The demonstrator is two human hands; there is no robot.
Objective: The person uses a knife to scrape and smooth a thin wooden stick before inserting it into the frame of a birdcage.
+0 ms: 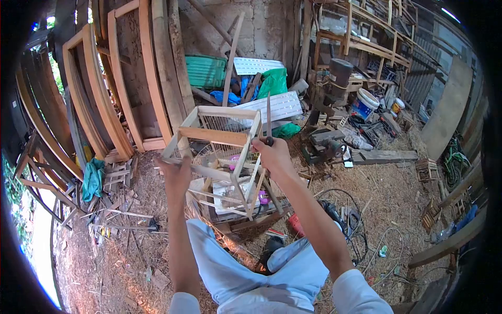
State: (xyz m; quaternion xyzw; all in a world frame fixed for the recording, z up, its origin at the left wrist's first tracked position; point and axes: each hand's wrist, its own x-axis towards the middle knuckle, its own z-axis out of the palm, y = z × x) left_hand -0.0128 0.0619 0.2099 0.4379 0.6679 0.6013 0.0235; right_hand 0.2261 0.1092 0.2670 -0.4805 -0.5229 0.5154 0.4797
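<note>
Blade upright in my right hand (271, 154), its fingers closed round the handle; wooden cage frame (212, 173) at centre frame.
I judge this a pause in working the frame; the next move calls for steadiness. My left hand (175, 171) meets its left corner, grip unclear; the blade (269, 118) type is hard to tell.

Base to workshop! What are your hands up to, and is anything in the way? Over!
Left hand holding wooden cage. Right hand gripping dark-handled blade, point up. Nothing plainly blocking; scrap wood litters the floor.
</note>
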